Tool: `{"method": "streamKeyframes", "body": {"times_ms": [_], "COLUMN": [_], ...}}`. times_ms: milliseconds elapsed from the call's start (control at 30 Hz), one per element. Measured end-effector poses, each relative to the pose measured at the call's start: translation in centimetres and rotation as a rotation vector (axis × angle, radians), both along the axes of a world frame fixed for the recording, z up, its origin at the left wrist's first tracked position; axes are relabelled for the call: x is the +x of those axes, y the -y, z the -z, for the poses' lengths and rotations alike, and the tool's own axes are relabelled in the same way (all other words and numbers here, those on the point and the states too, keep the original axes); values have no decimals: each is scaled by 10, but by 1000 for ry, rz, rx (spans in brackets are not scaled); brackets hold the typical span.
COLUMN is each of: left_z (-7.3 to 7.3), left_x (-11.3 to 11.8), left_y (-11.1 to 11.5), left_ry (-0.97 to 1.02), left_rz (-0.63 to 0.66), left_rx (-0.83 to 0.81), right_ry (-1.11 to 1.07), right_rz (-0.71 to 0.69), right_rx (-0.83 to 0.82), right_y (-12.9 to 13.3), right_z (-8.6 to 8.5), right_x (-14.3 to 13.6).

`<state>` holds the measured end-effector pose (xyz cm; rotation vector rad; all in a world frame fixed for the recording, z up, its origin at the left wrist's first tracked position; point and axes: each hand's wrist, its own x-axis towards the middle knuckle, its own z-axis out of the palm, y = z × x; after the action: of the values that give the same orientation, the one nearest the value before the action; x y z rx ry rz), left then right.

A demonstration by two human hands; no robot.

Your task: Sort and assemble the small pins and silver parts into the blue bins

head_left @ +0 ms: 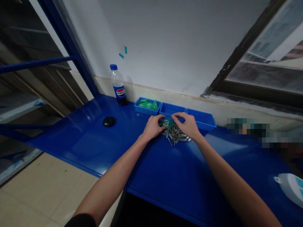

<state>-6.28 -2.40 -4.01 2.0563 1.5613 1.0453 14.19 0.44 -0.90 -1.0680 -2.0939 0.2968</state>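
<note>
Centre frame, left hand (152, 126) half-open, right hand (189, 126) nearly pinched — hold unclear — apparently working the green bag (168, 123) by the metal parts (177, 134); next calls for light fingertips.

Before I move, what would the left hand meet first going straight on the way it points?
Most likely the green plastic bag, right by the left hand, at the pile of small metal parts. Whether hand and bag touch is unclear.
</note>
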Motion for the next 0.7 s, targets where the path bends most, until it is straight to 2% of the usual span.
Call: {"method": "streamKeyframes", "body": {"times_ms": [200, 267, 433, 700], "left_z": [-8, -11, -14, -13], "left_x": [-2, -2, 1, 0], "left_y": [-2, -1, 0, -2], "left_ry": [582, 698, 804, 769], "left_rz": [105, 144, 203, 239], "left_rx": [-113, -153, -191, -191], "right_ry": [-138, -212, -509, -607], "right_rz": [13, -25, -100, -87], "right_rx": [-61, -141, -507, -571], "right_y": [9, 11, 10, 10], "right_z": [10, 11, 15, 16], "right_x": [9, 10, 13, 13]}}
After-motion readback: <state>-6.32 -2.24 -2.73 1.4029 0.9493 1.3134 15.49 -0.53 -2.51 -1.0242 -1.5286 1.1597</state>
